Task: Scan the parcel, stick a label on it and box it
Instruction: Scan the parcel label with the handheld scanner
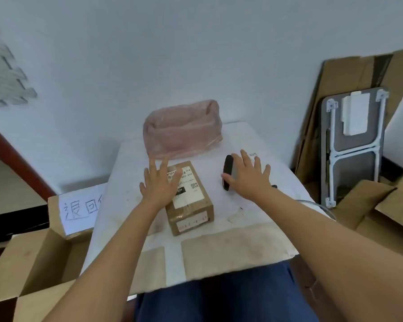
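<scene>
A white-topped table stands against a pale wall, an open cardboard box at its left. The left hand lies flat, fingers spread, gripping nothing, over the near-left part of the brown parcel mid-table. Behind sits a pink plastic bag. The right hand, also spread, rests against the black scanner, not closed round it.
</scene>
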The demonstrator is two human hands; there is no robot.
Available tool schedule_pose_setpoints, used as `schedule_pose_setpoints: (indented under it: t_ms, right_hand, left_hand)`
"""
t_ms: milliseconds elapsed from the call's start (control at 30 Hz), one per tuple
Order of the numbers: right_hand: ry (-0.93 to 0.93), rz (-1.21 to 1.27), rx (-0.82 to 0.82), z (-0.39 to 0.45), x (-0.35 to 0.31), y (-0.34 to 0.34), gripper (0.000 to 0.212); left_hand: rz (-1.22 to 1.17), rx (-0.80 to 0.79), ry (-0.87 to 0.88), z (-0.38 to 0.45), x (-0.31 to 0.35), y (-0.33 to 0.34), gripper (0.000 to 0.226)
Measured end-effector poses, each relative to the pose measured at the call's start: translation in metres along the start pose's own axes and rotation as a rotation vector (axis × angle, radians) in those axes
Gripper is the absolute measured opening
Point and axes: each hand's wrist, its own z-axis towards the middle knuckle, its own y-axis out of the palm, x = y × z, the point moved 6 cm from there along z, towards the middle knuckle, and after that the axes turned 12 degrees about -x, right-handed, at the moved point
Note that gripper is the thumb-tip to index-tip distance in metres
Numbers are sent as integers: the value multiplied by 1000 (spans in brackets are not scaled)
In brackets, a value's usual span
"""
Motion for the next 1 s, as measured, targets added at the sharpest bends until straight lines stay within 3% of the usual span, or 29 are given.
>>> schedule_pose_setpoints:
  t_ms: [167,367,533,800,1000]
  right_hand:
    - [125,-19,-108,-17,34,20,73]
    - [160,-37,-88,-18,45,24,67]
    - [196,-121,-64,-14,43,27,59]
    - [167,-230,44,-7,50,29,41]
    - [70,-284,119,-11,51,31,29]
  left_hand:
    - [-353,-21,-39,-21,-27,23,84]
    - [-577,-57,-102,-48,-41,40,95]
    - [-681,-142,-150,-46,-62,52,134]
    - [-725,-192,-141,-35,-81,73,120]
    - [-732,-160,-137,-38,-76,70,126]
